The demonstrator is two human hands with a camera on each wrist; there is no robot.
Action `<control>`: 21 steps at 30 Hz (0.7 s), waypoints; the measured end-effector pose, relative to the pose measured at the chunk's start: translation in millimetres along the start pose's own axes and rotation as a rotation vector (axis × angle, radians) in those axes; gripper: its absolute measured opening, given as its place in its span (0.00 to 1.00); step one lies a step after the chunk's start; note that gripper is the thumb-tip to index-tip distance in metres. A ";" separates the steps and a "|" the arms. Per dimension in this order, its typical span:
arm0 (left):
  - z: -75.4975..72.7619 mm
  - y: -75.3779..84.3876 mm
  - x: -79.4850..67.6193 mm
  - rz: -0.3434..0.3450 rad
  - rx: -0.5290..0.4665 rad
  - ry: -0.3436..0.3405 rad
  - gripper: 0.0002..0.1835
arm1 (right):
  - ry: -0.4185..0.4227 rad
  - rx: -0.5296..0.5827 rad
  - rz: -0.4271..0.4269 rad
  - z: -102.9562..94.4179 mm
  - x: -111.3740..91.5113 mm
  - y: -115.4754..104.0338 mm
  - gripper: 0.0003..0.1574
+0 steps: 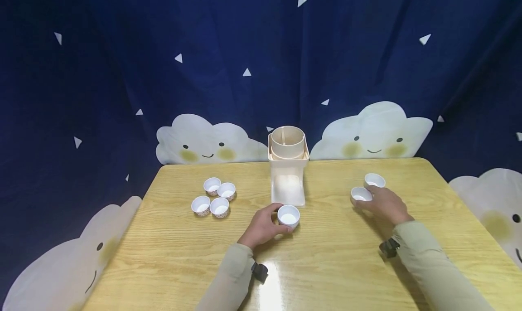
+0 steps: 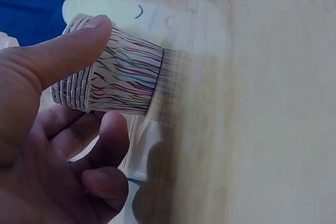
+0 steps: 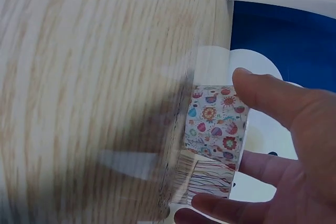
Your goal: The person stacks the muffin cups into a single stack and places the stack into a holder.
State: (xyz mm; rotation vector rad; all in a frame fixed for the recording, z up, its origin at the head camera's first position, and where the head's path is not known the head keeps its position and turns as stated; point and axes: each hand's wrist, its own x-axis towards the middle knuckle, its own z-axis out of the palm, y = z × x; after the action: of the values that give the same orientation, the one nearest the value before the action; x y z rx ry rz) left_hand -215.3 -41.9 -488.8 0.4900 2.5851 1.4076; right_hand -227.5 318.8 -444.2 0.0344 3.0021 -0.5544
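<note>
My left hand [image 1: 263,227] grips a stack of paper baking cups [image 2: 126,72], thumb on one side and fingers on the other. The outer cup has wavy coloured stripes, and several nested rims show. This stack sits upright at the middle of the table, just in front of the beige dispenser-like holder [image 1: 287,179]. Over on the right, my right hand [image 1: 385,204] holds a flower-patterned baking cup [image 3: 215,121] between thumb and fingers. Right behind it stands a striped baking cup [image 1: 374,179], partly covered by the fingers in the right wrist view.
Several patterned baking cups [image 1: 219,206] stand close together on the left of the wooden table [image 1: 163,256]. The beige holder, topped by a round tube [image 1: 287,141], is at the back edge. Behind hangs a dark blue curtain [image 1: 228,52] with cloud shapes.
</note>
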 end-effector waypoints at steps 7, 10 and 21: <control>-0.4 -0.8 -0.1 -0.004 -0.008 0.005 0.33 | 0.001 0.011 -0.019 -0.5 1.0 -1.2 0.56; -0.6 0.0 0.2 0.001 -0.010 0.008 0.33 | 0.008 0.025 -0.033 -1.2 0.8 -1.9 0.56; -1.7 2.5 -1.6 -0.001 -0.019 0.006 0.34 | 0.038 0.008 -0.093 -3.3 -1.1 -7.2 0.52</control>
State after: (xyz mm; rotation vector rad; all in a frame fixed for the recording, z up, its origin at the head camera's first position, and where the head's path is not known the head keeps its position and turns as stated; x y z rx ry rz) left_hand -213.8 -42.6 -485.8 0.4826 2.5742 1.4344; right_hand -227.0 313.2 -438.5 -0.0951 3.0508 -0.5807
